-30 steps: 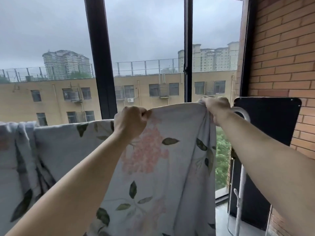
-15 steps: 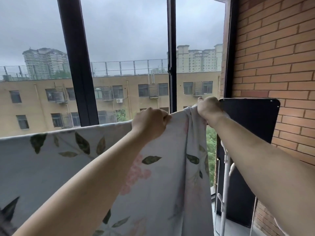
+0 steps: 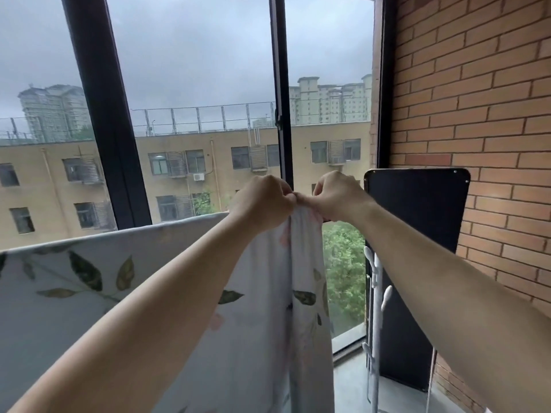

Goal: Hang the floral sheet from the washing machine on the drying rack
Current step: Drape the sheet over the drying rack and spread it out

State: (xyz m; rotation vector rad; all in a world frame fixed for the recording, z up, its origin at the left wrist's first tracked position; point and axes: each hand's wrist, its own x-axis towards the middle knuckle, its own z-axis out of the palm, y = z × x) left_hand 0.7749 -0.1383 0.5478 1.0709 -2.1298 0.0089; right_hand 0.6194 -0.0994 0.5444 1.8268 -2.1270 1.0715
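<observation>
The floral sheet (image 3: 89, 287), pale grey with green leaves and pink blossoms, hangs stretched across the lower left, its top edge running level toward the middle. My left hand (image 3: 262, 201) and my right hand (image 3: 337, 195) sit side by side at the sheet's right upper end, knuckles almost touching, each pinching the gathered top edge. Below them the cloth drops in a narrow fold. The rail under the sheet is hidden. A white post of the drying rack (image 3: 374, 323) with short pegs stands just right of the fold.
A dark-framed window (image 3: 280, 93) fills the view ahead, with buildings outside. A brick wall (image 3: 477, 99) closes the right side. A black panel (image 3: 417, 234) leans against that wall behind the white post. Grey floor (image 3: 351, 383) shows at the bottom.
My left hand slid right along the sheet's top edge until it met my right hand. The cloth between them bunched into a narrow fold. The sheet's top edge to the left now lies straighter.
</observation>
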